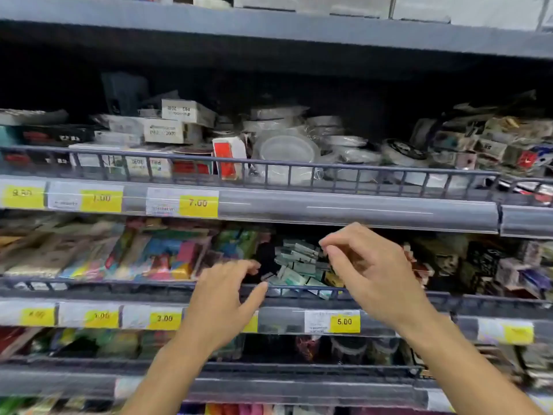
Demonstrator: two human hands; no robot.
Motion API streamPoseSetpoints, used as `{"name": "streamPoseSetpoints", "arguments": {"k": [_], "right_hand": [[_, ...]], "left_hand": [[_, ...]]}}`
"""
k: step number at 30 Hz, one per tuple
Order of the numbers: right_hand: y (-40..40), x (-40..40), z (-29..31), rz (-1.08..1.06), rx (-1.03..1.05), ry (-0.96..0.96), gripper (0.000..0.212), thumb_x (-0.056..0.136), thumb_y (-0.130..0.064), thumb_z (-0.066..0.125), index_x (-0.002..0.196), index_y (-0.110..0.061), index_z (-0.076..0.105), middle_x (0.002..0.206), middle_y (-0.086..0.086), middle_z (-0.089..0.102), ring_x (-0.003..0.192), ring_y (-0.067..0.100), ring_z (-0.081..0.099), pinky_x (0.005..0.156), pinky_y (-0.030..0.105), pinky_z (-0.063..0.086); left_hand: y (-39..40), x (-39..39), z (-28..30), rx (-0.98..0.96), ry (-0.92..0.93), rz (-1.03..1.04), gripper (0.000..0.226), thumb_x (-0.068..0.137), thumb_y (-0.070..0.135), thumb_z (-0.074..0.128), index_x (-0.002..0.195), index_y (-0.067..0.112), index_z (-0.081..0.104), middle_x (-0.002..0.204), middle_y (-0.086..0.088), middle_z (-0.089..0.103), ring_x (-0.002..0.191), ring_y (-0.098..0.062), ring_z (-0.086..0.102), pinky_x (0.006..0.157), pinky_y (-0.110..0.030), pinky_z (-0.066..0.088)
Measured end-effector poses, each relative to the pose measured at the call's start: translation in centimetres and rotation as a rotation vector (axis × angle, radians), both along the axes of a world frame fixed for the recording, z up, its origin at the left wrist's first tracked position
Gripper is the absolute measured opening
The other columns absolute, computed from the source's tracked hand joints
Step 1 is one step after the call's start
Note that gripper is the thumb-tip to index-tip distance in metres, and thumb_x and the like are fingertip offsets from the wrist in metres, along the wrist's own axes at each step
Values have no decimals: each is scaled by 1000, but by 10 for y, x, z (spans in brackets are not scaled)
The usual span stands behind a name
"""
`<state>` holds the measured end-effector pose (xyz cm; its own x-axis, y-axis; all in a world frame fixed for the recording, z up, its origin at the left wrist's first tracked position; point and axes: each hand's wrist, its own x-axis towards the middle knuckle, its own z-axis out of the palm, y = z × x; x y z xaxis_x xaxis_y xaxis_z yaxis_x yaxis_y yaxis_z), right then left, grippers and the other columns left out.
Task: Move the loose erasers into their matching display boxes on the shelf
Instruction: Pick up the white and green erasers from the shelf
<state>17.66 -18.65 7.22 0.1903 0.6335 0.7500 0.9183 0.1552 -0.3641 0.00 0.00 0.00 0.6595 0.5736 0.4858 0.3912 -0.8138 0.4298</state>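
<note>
A heap of loose grey-green erasers (299,265) lies on the middle shelf behind its wire rail (149,284). My left hand (227,290) hovers just left of the heap at the rail, fingers relaxed and spread, holding nothing. My right hand (371,268) is raised over the right side of the heap, thumb and forefinger drawn close together; blur hides whether anything is pinched between them. I cannot make out a display box among the erasers.
Colourful packets (161,256) fill the shelf left of the erasers, dark packets (478,265) the right. The shelf above (329,211) overhangs the hands and carries tape rolls (287,151) and small boxes. Yellow price tags line the shelf edges.
</note>
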Motion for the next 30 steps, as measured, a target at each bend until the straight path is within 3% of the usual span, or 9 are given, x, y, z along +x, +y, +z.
{"name": "streamPoseSetpoints", "arguments": {"k": [3,6,9,12,18,21,24,27,30], "right_hand": [[10,-2,-13,-90,-179,-87,19,99,-30,60,116,-27,65,103,-16,64,98,6,59,84,23,47],[27,1,-24,-229,-413,-40,40,98,-51,52,132,-31,58,122,-15,63,116,7,56,92,20,41],[47,6,-24,-334,-568,-34,53,94,-63,47,138,-34,54,117,-12,66,116,17,59,84,28,45],[67,11,-22,-386,-745,2,63,89,-73,45,142,-38,48,143,-5,56,127,22,54,97,34,47],[97,19,-1,-380,-1047,-12,69,84,-66,64,141,-30,52,147,1,49,125,23,53,90,27,42],[102,24,2,-340,-1038,33,68,82,-57,72,139,-24,55,134,-1,59,117,20,59,95,29,48],[104,28,-1,-278,-991,59,52,82,-47,77,128,-27,62,110,-9,59,101,14,60,85,25,48],[107,30,-8,-204,-949,112,33,83,-36,79,111,-34,61,107,-11,60,99,13,60,86,24,48],[97,26,-12,-115,-718,256,26,81,-27,81,96,-35,61,94,-16,61,91,11,61,78,23,46]], "left_hand": [[1,6,-4,231,110,16,46,96,62,42,121,33,69,111,16,72,103,-17,65,88,-39,41],[-3,7,-7,292,125,-2,36,98,59,47,112,37,71,100,18,71,93,-17,65,81,-39,39],[-4,5,-7,333,88,-1,31,97,54,54,108,33,75,93,15,73,86,-19,66,76,-40,41],[-5,6,-10,377,71,0,26,97,51,59,106,33,75,90,15,72,82,-19,65,72,-39,39],[-2,4,-18,355,-27,-38,22,97,45,62,105,29,74,90,14,69,79,-17,60,73,-37,35],[-2,5,-18,345,-16,-29,33,98,50,49,104,29,74,90,15,69,78,-17,60,73,-36,33],[-3,2,-15,318,9,-39,38,99,52,43,106,30,73,92,16,69,82,-16,60,74,-35,32],[-3,1,-10,256,57,-45,34,100,54,47,113,34,71,99,19,68,90,-13,60,80,-34,30],[-8,4,-6,134,32,-43,49,96,68,38,125,36,63,108,26,65,98,-1,54,87,-29,25]]}}
